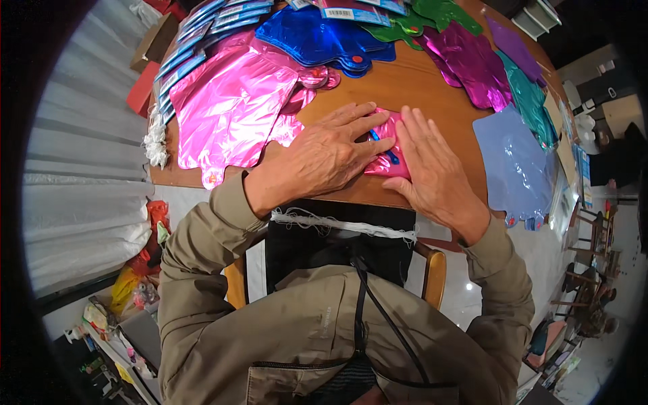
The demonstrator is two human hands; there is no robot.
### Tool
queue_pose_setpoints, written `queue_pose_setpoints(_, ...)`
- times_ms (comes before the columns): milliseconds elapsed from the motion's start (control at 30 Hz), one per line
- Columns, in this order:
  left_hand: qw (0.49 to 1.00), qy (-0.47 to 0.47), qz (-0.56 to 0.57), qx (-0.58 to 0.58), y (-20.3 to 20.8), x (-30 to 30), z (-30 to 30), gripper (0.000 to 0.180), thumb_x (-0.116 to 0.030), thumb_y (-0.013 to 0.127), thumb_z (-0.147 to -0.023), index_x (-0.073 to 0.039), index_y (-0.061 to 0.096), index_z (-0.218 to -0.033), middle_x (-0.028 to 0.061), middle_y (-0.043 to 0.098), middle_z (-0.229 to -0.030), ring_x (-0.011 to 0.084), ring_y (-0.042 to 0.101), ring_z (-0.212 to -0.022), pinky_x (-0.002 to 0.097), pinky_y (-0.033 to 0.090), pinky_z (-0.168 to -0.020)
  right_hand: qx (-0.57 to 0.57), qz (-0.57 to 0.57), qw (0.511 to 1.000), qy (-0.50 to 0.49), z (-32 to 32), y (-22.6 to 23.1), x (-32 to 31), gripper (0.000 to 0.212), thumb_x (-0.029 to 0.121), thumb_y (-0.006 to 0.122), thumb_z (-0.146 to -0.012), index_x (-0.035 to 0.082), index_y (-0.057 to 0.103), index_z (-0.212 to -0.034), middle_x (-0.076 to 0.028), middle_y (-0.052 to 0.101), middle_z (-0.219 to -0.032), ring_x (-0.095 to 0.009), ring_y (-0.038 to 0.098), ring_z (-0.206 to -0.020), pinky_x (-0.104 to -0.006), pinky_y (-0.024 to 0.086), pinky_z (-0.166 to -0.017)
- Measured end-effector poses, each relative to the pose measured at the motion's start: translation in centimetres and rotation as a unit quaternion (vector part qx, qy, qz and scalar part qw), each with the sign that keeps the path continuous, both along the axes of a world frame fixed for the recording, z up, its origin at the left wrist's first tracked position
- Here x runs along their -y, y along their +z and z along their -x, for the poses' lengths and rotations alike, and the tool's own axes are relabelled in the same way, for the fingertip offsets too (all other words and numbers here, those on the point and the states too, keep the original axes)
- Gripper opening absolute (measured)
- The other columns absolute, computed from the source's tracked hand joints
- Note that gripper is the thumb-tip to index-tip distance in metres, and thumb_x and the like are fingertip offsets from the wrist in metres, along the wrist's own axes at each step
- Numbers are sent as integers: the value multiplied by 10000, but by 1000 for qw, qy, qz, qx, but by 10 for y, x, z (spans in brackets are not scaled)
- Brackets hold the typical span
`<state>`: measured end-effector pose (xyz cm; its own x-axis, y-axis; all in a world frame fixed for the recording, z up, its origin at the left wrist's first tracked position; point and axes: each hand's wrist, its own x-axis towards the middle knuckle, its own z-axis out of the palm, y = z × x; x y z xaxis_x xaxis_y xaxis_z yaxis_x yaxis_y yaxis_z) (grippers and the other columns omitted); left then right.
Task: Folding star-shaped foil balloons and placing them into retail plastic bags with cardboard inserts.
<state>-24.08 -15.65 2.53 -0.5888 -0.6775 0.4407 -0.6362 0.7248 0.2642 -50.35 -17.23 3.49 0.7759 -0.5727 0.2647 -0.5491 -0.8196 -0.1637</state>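
Note:
On the wooden table's front edge lies a pink foil balloon, folded into a small flat packet. A thin blue stick, perhaps a straw, rests on top of it, partly hidden by my fingers. My left hand presses on the packet's left side, fingers stretched out and fairly flat. Against its right side lies my right hand, with the fingers straight and the thumb apart near the table edge. Both palms face down, so anything beneath them is hidden.
Pink foil balloons are stacked at left, blue ones behind. Magenta, teal and pale blue balloons lie right. Flat packages pile at far left. White strings stretch across my lap.

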Motion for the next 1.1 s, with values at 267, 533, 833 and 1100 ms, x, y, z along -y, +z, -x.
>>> queue_pose_setpoints(267,998,1,-33,-49,1,0,-5,410,-134,765,-967,-185,783,-1373,161,561,-1648,401,571,-1477,478,506,-1193,4,-7,1000,13,5,-5,2,918,519,696,-1024,-98,395,-1634,-298,322,-1756,-454,321,-1638,-539,288,-1341)
queue_pose_setpoints(533,1000,-9,-25,-2,0,-1,-3,515,-130,768,-974,-124,694,-1483,159,588,-1629,372,608,-1438,475,482,-1210,10,-4,1000,9,14,-10,1,897,526,647,-1058,-77,363,-1658,-274,291,-1778,-422,271,-1664,-518,243,-1363)
queue_pose_setpoints(833,981,54,-156,-104,13,-1,4,640,-139,781,-971,-33,583,-1570,152,602,-1619,369,617,-1434,450,463,-1231,7,0,1000,5,19,-19,4,887,521,624,-1074,-58,332,-1680,-253,248,-1801,-397,217,-1686,-500,211,-1379)
queue_pose_setpoints(1100,996,21,-71,-53,9,5,7,560,-106,781,-956,-30,661,-1497,136,647,-1577,384,616,-1433,450,474,-1213,15,-5,1000,0,18,-23,5,888,528,620,-1074,-60,338,-1675,-255,246,-1801,-400,215,-1687,-493,209,-1380)
